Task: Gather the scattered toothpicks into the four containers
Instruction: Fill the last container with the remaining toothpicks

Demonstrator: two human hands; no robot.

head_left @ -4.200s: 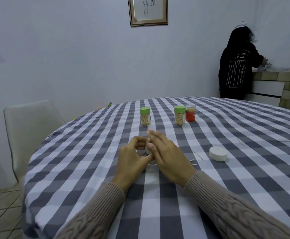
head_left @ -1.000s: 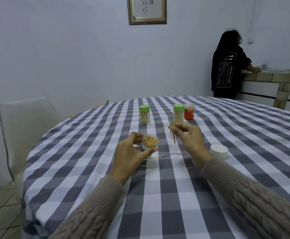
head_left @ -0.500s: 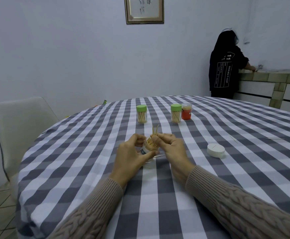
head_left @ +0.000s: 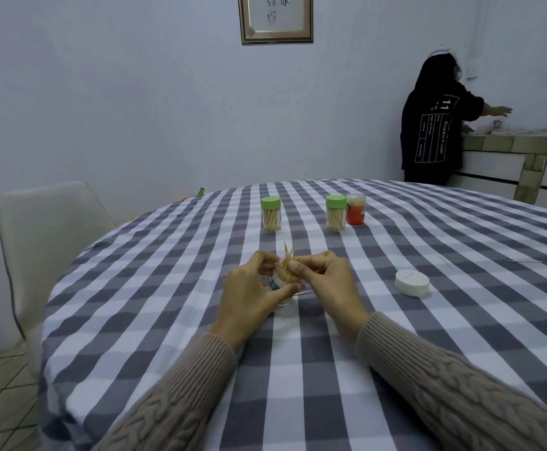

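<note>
Background black top [head_left: 431, 138]: "OVER BOX T-SHIRT", "11".

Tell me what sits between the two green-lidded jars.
Head view: nothing, only bare checked tablecloth between the left green-lidded jar and the right green-lidded jar.

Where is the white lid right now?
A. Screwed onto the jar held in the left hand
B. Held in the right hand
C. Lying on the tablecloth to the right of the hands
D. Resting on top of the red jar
C: the white lid lies flat on the tablecloth, apart from the right hand, while the open jar sits in the left hand.
</note>
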